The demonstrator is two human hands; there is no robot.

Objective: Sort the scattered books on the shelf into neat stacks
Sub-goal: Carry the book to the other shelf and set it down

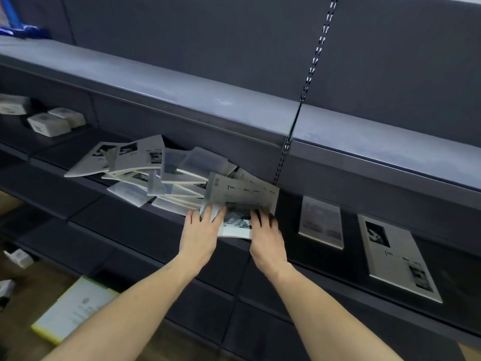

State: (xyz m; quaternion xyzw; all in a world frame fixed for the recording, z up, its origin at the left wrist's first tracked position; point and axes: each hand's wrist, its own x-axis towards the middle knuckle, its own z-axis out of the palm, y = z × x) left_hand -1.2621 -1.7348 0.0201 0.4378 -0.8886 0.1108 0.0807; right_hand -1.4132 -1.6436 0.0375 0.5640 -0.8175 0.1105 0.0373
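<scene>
A loose heap of thin grey books (156,173) lies scattered on the dark shelf (125,222). At the heap's right end, one grey book with a black photo on its cover (242,196) sticks out over the shelf edge. My left hand (201,230) holds its left near corner, fingers on the cover. My right hand (265,233) holds its right near corner the same way. Two single books lie flat further right: a small one (321,221) and a larger one (398,256).
An upper shelf (208,97) overhangs the heap. A slotted metal upright (302,100) runs down just right of the held book. White boxes (49,123) sit at the far left. Lower down, a pale book with a yellow edge (73,308) lies on the floor.
</scene>
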